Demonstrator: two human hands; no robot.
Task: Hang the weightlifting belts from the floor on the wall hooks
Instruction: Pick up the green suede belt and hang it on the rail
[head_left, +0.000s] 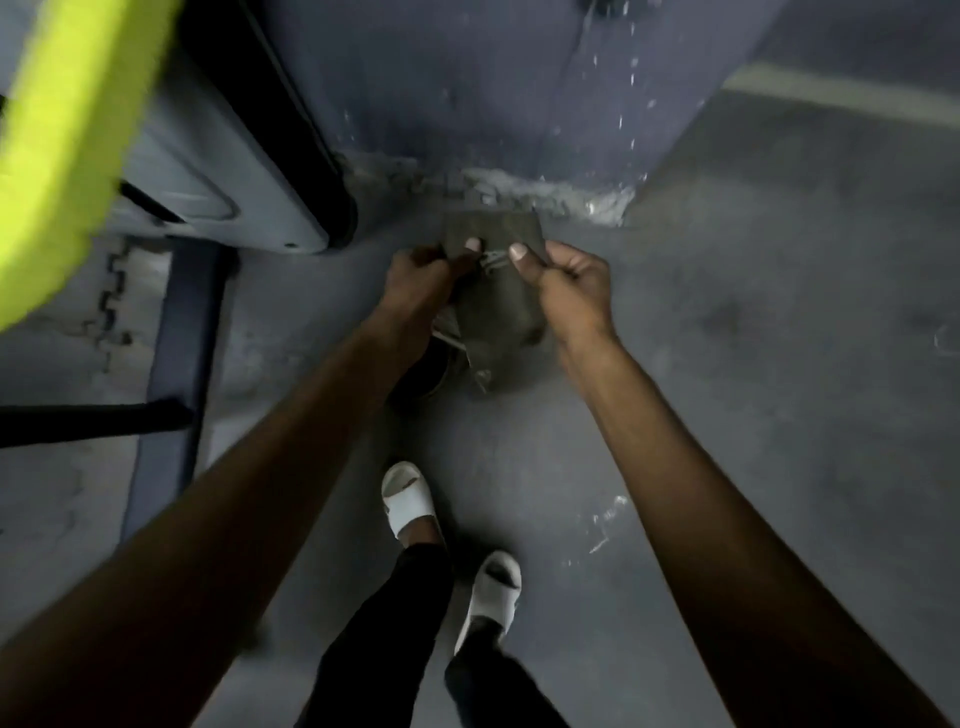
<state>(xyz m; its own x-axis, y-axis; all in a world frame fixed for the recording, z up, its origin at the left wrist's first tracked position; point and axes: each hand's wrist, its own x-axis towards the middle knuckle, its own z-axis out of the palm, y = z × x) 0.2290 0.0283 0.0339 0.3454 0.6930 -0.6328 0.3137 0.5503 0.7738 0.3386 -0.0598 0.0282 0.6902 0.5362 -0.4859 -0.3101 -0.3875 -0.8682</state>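
A dark olive weightlifting belt (498, 306) hangs folded in front of me above the grey floor. My left hand (421, 280) grips its upper left edge with the thumb on top. My right hand (569, 283) pinches the upper right edge beside a small metal buckle (493, 258) that sits between both thumbs. The belt's lower end droops toward the floor, and part of it is hidden behind my left wrist. No wall hooks are in view.
A grey-blue wall (467, 78) with chipped paint stands straight ahead, with crumbled plaster at its base. A grey machine with a black edge (291, 145) and a blurred yellow-green pad (67, 130) fill the left. My feet in white slides (410, 499) stand on the floor below.
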